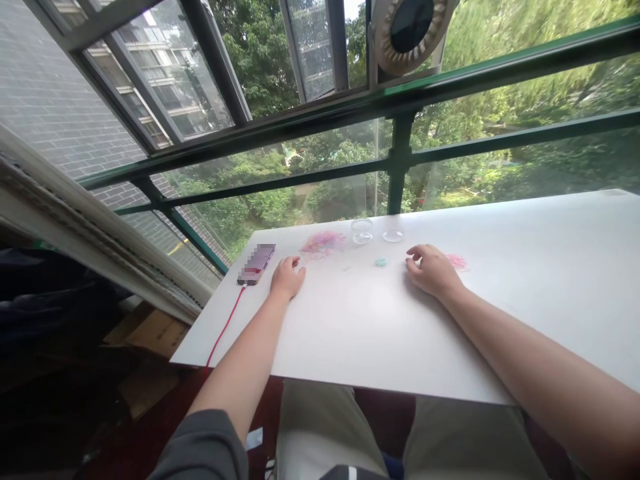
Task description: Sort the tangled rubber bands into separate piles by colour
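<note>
Left of both hands [288,277] [431,270] lies a phone [257,264].

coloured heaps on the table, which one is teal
The small teal heap, left of the right hand; the wide heap by the left hand and the small heap beside the right look mainly pink.

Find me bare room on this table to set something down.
Bare on the white table: near middle, between left forearm and right forearm; right part, beyond the pink clump. Crowded: far middle, with multicolored clump, clear container, clear round piece and teal clump; phone at left.
</note>
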Available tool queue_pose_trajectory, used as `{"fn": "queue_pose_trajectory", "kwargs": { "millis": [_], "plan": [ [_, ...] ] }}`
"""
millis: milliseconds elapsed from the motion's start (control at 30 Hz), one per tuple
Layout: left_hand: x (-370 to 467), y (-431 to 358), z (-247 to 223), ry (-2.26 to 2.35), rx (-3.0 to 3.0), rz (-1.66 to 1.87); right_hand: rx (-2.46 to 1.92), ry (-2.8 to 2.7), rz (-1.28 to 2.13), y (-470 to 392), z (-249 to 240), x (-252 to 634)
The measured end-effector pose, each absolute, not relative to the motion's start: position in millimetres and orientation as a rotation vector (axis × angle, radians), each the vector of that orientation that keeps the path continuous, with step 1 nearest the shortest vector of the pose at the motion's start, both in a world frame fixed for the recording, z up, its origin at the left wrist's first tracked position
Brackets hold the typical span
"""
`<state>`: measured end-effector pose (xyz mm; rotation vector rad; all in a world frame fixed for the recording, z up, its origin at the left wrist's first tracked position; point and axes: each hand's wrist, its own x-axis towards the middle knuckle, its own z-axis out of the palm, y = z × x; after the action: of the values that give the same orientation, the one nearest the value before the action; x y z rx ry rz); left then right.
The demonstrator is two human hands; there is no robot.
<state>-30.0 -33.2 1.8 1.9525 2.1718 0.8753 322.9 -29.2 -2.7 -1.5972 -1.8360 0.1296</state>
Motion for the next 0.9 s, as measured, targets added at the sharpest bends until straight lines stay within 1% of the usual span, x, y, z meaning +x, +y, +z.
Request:
{"fn": "queue_pose_trajectory", "kwargs": {
  "millis": [400, 600, 900],
  "plan": [
    [-21, 1, 1, 2.064, 2.022, 0.939, -1.627, -1.686, 0.428, -33, 5, 330],
    [-19, -2, 3, 1.983, 2.154, 0.920, -1.641, -1.672, 0.468, -33, 8, 332],
    [-33, -4, 4, 2.129, 2.066, 0.905, -1.653, -1.661, 0.484, -35, 8, 336]
  ]
}}
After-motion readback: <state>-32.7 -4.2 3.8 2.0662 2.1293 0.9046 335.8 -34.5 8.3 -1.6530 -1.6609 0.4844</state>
